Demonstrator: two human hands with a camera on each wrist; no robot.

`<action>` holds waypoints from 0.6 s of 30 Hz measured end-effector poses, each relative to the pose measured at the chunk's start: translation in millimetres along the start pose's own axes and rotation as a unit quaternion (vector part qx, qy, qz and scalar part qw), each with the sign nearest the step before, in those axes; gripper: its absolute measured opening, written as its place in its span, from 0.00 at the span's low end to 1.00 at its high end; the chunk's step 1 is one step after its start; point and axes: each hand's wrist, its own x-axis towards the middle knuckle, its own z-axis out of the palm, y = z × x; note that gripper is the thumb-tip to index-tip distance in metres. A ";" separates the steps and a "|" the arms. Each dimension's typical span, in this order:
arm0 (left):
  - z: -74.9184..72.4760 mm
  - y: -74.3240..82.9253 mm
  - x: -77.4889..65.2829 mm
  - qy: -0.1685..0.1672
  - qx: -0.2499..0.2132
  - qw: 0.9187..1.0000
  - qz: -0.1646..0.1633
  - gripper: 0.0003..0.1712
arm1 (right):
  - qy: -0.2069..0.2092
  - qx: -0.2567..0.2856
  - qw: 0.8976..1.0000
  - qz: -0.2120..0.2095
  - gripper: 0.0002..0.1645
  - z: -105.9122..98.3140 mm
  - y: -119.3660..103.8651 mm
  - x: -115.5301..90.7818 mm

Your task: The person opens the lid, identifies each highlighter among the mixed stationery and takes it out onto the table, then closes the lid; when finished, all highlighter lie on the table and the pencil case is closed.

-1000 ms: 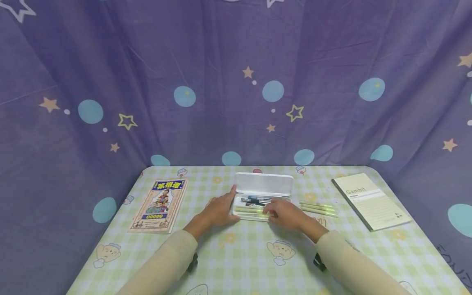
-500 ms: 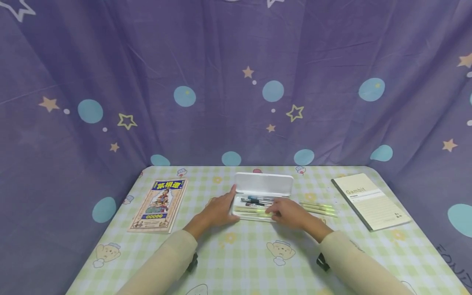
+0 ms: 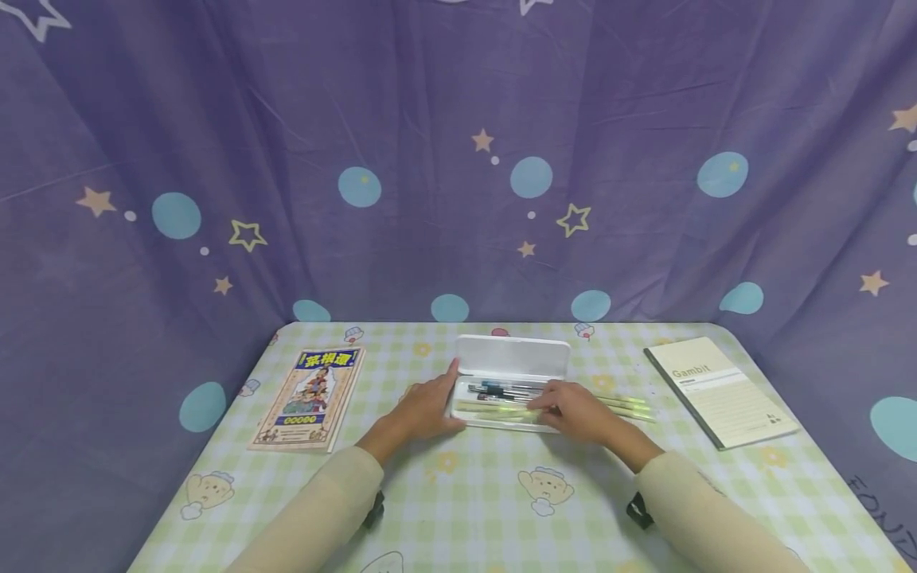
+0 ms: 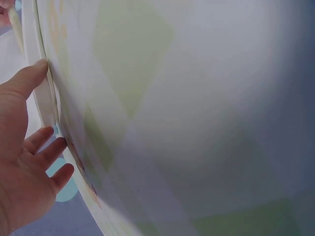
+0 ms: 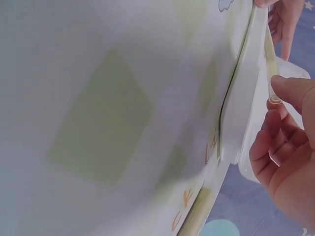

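A white pencil case [image 3: 512,356] stands with its lid raised near the middle of the table. My left hand [image 3: 427,407] holds its left end, thumb at the near corner and forefinger at the far one. Inside lie several dark and clear pens [image 3: 499,391], with pale yellow-green pens [image 3: 485,410] along the near side. Over the case's right end is my right hand [image 3: 579,414]. In the right wrist view, its thumb and forefinger pinch the end of a pale yellow-green pen [image 5: 275,100]. How much of that pen lies in the case is partly hidden.
More yellow-green pens [image 3: 634,408] lie on the checked tablecloth [image 3: 458,501], right of the case and partly behind my right hand. A comic-style book [image 3: 310,400] is at the left. At the right lies a cream notebook [image 3: 719,391]. A purple curtain [image 3: 430,263] hangs behind the table.
My right hand has moved a little to the right along the case, and now hides more of the pens on the table. The left hand and the case have stayed in place.
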 end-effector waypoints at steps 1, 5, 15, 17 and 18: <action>-0.1 0.2 0.0 -0.001 0.001 1.000 -0.001 0.68 | 0.001 0.006 1.000 0.004 0.15 -1.0 1.6 -1.6; -0.6 0.6 0.2 -0.002 0.003 1.000 -0.002 0.68 | 0.009 0.018 1.000 0.014 0.14 -4.0 8.3 -7.8; -1.0 1.2 0.6 0.003 -0.003 1.000 -0.001 0.68 | 0.015 0.053 0.997 0.060 0.15 -14.8 19.0 -28.5; -0.9 1.0 0.3 0.003 -0.006 1.000 -0.002 0.68 | 0.020 0.057 0.996 0.064 0.15 -17.7 21.0 -33.5; -0.8 0.9 -0.1 0.002 -0.007 1.000 -0.002 0.68 | 0.024 0.057 0.996 0.065 0.15 -18.7 22.4 -36.0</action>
